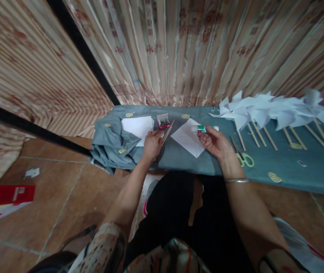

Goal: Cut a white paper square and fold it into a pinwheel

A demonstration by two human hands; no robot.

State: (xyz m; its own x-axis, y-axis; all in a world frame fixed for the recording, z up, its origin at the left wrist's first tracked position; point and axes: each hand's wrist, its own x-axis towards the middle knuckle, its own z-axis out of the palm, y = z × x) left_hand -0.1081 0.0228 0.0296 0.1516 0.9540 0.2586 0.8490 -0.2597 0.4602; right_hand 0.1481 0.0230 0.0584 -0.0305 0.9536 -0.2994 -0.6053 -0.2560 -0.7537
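Head view: my right hand has its fingers closed around a glue stick with a green-and-white label, the thumb laid on top. I hold it sideways over the right part of a white paper square; whether it touches the paper I cannot tell. The square lies creased at the middle of the surface, one corner toward the far edge and one toward the near edge.

My left hand is palm down left of the square, its fingers at the lower ends of some thin wooden sticks that slant toward the far edge. Whether those fingers grip the sticks or only rest on them, I cannot tell.

Beyond that hand, nearer the far edge, an open red-and-white box holds small dark pieces. Toward the surface's left end lies a stack of white sheets. Right of my right wrist, scissors have their green handles toward the near edge. White paper pinwheels line the far edge on the right.
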